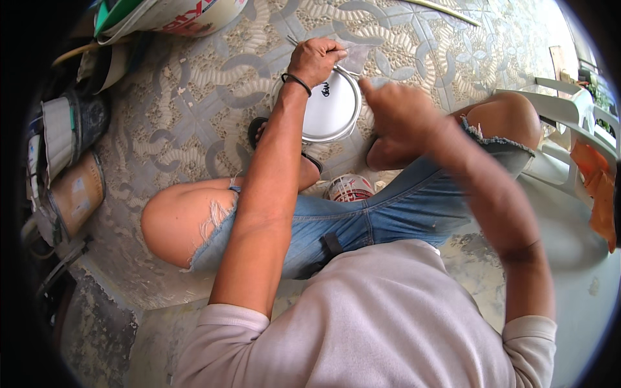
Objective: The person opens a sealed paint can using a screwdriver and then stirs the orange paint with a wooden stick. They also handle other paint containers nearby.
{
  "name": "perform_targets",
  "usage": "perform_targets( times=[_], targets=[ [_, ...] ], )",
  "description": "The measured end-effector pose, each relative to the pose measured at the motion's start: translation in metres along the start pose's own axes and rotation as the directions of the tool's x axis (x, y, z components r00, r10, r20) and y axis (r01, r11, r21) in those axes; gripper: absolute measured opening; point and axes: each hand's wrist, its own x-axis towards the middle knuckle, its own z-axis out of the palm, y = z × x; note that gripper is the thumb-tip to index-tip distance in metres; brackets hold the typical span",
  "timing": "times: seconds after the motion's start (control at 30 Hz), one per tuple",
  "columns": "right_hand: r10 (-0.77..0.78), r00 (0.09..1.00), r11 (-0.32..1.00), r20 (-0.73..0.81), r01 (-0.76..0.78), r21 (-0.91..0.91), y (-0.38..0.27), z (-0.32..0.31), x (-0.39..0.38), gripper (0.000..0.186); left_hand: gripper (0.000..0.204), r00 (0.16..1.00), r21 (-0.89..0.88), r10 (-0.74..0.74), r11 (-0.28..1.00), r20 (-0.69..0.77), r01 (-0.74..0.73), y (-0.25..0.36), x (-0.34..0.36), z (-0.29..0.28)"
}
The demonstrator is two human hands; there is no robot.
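Observation:
My left hand [315,61] is closed on a thin metal tool at the far rim of a round white pail lid [328,110] with black marks on it. A flat greyish piece [354,58] shows just beside that hand, partly hidden. My right hand [401,116], blurred by motion, is curled to the right of the lid, with a pale smeared shape at its fingers that I cannot make out.
A small tub [349,189] stands between my bent legs on the patterned tile floor [420,45]. At the left are a large white bucket [184,16] and worn containers [77,194]. A white plastic chair [563,103] with an orange cloth [592,187] stands at the right.

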Motion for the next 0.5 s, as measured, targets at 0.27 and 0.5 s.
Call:
perform_targets(
  times=[0.27, 0.5],
  targets=[
    [0.111, 0.901, 0.993, -0.419, -0.122, 0.001, -0.040, 0.105, -0.014, 0.068, 0.016, 1.000, -0.084, -0.023, 0.996, 0.019, 0.024, 0.002, 0.002, 0.002],
    [0.082, 0.835, 0.995, -0.544, -0.095, 0.005, -0.002, 0.098, -0.018, 0.063, 0.013, 1.000, 0.014, 0.008, 1.000, 0.007, -0.008, 0.012, 0.004, 0.006]
  ],
)
